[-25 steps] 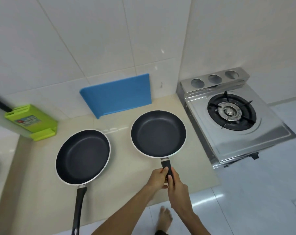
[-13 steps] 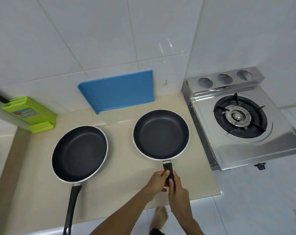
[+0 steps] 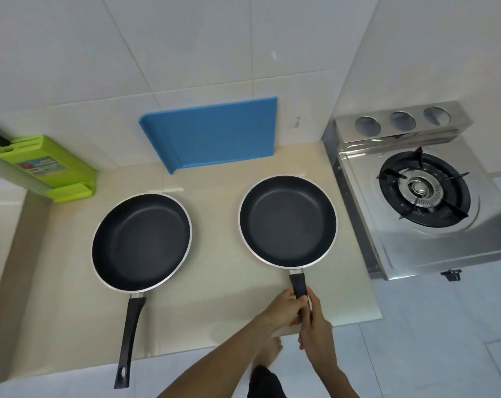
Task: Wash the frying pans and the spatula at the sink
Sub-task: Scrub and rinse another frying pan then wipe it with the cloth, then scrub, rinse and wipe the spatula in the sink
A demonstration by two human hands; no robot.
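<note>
On a beige kitchen counter [image 3: 214, 297], a person held the right frying pan [image 3: 288, 222] by its handle [image 3: 298, 284] with both hands.
The left hand [image 3: 280, 311] and right hand [image 3: 315, 326] had fingers curled round the black handle; the pan sat beside the gas stove [image 3: 424, 193]. The left frying pan [image 3: 141, 242] lay apart, untouched. A blue cutting board [image 3: 214, 133] leaned on the tiled wall, and a green knife block [image 3: 45, 168] stood far left.
</note>
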